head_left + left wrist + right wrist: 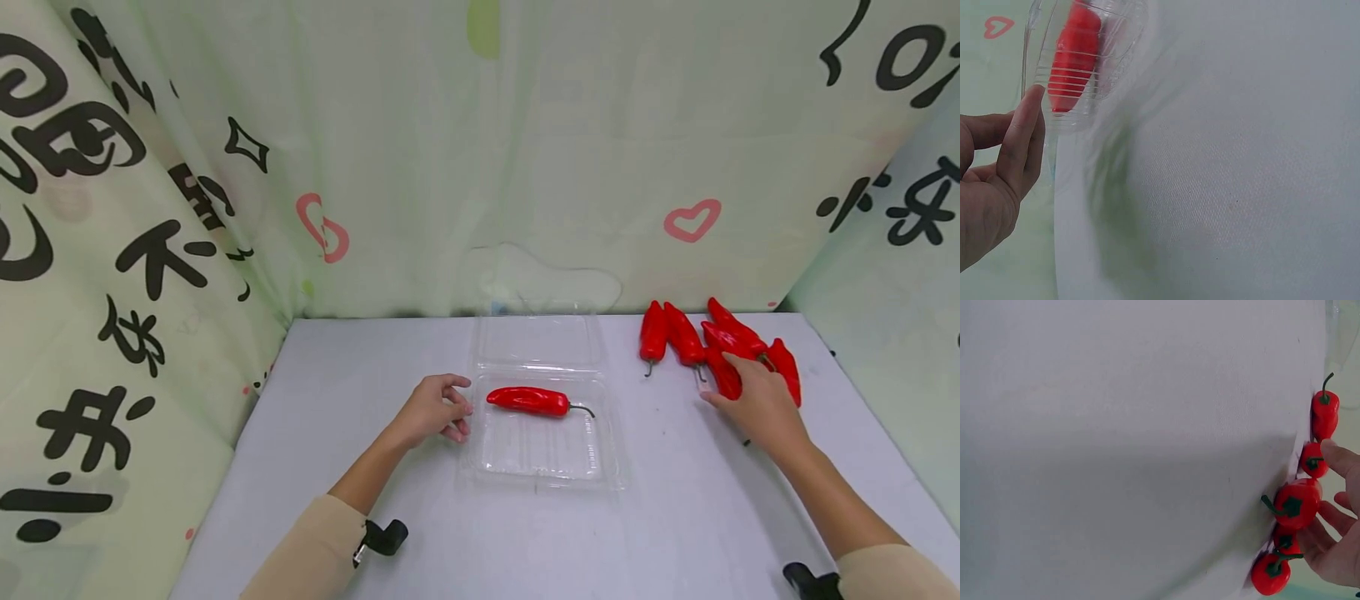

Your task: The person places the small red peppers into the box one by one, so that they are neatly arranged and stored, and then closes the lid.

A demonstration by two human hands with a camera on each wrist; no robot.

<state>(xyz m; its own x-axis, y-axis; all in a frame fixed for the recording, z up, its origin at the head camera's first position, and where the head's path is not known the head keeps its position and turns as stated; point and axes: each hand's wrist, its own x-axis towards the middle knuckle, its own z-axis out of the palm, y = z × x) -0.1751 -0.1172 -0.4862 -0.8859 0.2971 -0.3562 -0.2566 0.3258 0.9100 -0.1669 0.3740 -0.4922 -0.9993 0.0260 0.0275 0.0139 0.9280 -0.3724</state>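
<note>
A clear plastic clamshell container [540, 454] lies with its lid folded back at the middle of the table. One red pepper [528, 401] with a dark stem lies across its base. My left hand [438, 408] is at the container's left side, fingers loosely bent, fingertips right at the rim; the left wrist view also shows this hand [1007, 169]. At the right, my right hand [757, 404] reaches over a group of red peppers. In the right wrist view, its spread thumb and fingers are around a larger red pepper [1297, 505], with a gap beside the thumb.
Several other red peppers [653, 333] lie around the right hand near the table's back right. A white cloth covers the table [375, 350]. A printed pale green curtain [570, 158] stands behind and along both sides. Each wrist carries a black camera mount [386, 537].
</note>
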